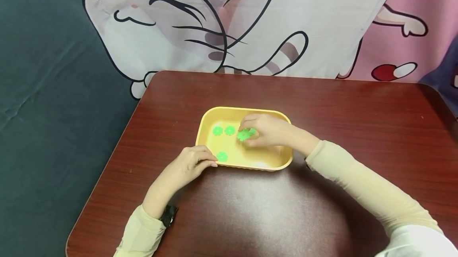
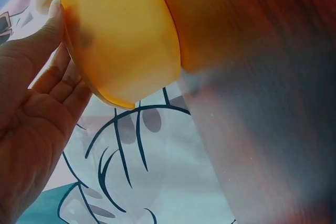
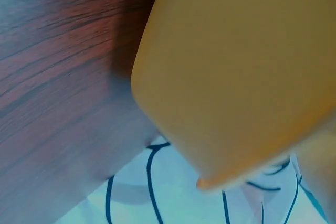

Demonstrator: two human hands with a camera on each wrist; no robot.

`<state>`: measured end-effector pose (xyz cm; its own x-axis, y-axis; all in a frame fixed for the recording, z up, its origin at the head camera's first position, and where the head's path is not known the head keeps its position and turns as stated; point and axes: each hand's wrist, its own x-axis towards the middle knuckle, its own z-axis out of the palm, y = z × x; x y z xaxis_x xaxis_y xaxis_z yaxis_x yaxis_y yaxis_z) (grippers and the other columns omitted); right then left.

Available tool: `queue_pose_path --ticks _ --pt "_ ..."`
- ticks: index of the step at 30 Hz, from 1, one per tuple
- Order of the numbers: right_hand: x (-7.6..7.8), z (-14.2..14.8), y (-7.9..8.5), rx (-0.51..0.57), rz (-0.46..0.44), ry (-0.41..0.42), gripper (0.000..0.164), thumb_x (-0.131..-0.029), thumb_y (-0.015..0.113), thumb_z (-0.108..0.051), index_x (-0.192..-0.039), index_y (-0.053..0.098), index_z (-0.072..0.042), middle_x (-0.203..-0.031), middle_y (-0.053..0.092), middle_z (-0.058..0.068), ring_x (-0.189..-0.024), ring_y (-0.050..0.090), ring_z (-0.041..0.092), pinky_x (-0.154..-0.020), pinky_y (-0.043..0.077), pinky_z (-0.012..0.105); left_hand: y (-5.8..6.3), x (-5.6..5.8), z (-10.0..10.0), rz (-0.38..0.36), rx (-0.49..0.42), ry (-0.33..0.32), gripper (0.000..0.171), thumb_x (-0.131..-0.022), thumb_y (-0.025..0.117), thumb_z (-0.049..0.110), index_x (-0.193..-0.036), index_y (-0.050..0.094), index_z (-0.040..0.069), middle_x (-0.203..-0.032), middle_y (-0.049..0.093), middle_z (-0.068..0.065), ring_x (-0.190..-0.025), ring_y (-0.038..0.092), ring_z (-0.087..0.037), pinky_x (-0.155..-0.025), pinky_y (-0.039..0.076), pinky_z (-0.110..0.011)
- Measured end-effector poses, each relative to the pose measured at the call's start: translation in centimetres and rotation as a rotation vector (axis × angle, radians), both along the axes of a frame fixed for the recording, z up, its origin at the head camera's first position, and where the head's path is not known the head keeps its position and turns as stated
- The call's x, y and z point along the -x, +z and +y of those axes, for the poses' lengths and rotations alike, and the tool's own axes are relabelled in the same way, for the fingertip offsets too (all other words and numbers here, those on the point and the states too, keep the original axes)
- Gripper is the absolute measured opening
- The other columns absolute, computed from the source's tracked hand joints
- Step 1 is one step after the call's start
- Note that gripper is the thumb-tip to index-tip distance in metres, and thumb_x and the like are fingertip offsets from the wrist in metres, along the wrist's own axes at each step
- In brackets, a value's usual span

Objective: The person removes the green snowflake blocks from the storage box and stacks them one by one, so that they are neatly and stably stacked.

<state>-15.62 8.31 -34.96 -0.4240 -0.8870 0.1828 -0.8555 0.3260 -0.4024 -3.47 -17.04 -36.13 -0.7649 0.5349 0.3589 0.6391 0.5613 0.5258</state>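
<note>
A shallow yellow tray [image 1: 257,163] with rounded corners lies on the table. My left hand [image 1: 189,165] holds the tray's rim at the near left corner, and the left wrist view shows its thumb and fingers along the edge. Inside, my right hand [image 1: 266,130] pinches a green scalloped, flower-shaped piece [image 1: 243,135] between thumb and fingers. A second bit of green shows under the palm, partly hidden. Two like green pieces [image 1: 229,130] lie side by side toward the far left of the tray, and one more green piece [image 1: 222,156] sits near my left fingertips.
The tray stands on a dark red-brown wooden table [image 1: 179,102] with rounded corners. Behind it hangs a white cloth [image 1: 315,2] printed with a cartoon cat. Dark green fabric [image 1: 53,90] lies beyond the table's left edge. A black band [image 1: 169,215] circles the left wrist.
</note>
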Motion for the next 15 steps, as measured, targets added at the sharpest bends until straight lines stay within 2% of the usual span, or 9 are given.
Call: queue_pose_path --ticks 8,10,11,15 --pt "-0.8 3.6 1.0 0.208 -0.007 -0.052 0.026 -0.073 0.077 -0.018 -0.098 0.068 -0.014 -0.097 0.063 -0.008 -0.09 0.058 0.007 -0.08 0.049 0.024 -0.3 0.1 -0.1 0.013 -0.016 0.0 0.01 -0.074 0.076 0.007 -0.082 0.073 0.004 -0.079 0.067 0.001 -0.075 0.063 -0.009 -0.068 0.05 -0.015" --pt "-1.0 4.8 1.2 0.232 0.0 -0.081 0.027 -0.073 0.076 -0.017 -0.099 0.068 -0.015 -0.099 0.063 -0.008 -0.092 0.059 0.007 -0.08 0.048 0.022 -0.3 0.1 -0.1 0.012 -0.028 0.001 0.01 -0.074 0.077 0.007 -0.082 0.072 0.005 -0.079 0.067 0.002 -0.075 0.062 -0.009 -0.068 0.05 -0.014" --pt "-1.1 5.4 1.4 0.245 0.008 -0.093 0.028 -0.073 0.076 -0.017 -0.099 0.068 -0.015 -0.099 0.063 -0.008 -0.087 0.059 0.007 -0.077 0.048 0.019 -0.3 0.1 -0.1 0.01 -0.033 0.002 0.009 -0.074 0.077 0.007 -0.082 0.072 0.005 -0.079 0.066 0.002 -0.074 0.062 -0.008 -0.068 0.049 -0.013" --pt "-1.4 8.2 1.9 0.275 0.07 -0.144 0.031 -0.07 0.076 -0.011 -0.1 0.07 -0.016 -0.098 0.064 -0.008 -0.085 0.059 0.006 -0.075 0.044 0.012 -0.3 0.1 -0.1 0.003 -0.043 0.006 0.009 -0.075 0.077 0.008 -0.081 0.071 0.007 -0.077 0.066 0.004 -0.073 0.061 -0.006 -0.068 0.048 -0.011"
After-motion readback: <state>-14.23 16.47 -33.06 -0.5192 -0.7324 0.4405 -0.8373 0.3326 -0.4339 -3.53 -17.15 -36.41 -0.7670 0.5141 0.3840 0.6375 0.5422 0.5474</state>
